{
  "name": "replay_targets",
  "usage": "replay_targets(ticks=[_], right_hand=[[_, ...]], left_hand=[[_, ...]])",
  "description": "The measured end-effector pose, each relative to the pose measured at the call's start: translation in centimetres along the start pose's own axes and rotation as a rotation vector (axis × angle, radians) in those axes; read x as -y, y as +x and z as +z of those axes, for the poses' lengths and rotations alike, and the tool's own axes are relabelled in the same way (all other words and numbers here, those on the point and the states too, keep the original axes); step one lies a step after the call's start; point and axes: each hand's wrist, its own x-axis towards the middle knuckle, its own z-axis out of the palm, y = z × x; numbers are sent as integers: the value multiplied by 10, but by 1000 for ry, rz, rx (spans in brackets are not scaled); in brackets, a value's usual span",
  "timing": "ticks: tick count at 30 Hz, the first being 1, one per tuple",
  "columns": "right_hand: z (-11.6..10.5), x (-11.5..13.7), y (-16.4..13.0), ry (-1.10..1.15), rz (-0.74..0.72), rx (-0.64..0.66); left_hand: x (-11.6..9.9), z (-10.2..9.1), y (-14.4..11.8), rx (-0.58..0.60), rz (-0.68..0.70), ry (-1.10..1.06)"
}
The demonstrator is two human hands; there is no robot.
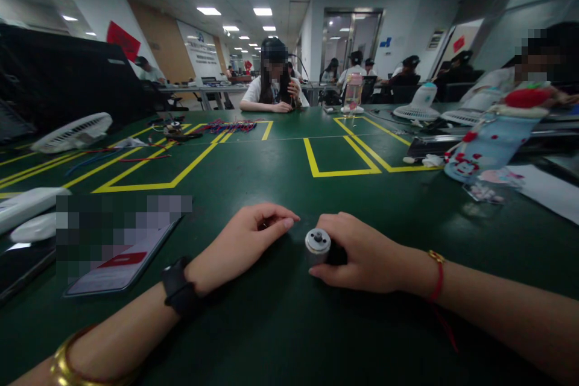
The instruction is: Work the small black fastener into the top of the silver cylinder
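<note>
A small silver cylindrical motor [318, 249] stands upright on the dark green table, its end face with a short dark shaft turned up. Round its right side my right hand [362, 252] is closed, thumb in front and fingers behind. To the left of the motor, apart from it, my left hand [253, 235] rests on the table with fingers loosely stretched toward the motor. The left thumb lies close under the index finger, and I see nothing held there. Other fingers of that hand are hidden.
A phone-like slab [131, 253] lies left of my left arm. Yellow tape outlines [344, 172] mark the table. Bundled wires [230, 126] lie farther back. At right stand a blue bottle [497, 139] and a white fan [416, 102]. A person [271, 87] sits opposite.
</note>
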Motion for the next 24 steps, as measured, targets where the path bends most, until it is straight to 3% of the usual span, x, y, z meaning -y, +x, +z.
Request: replay_targets(ticks=[7,24], right_hand=[[2,-2,-1,-19,-23,-35],[3,-2,-1,-23,-42,-54]], left_hand=[[-17,10,-6,15,150,4],[-23,15,-9,21,219,-45]])
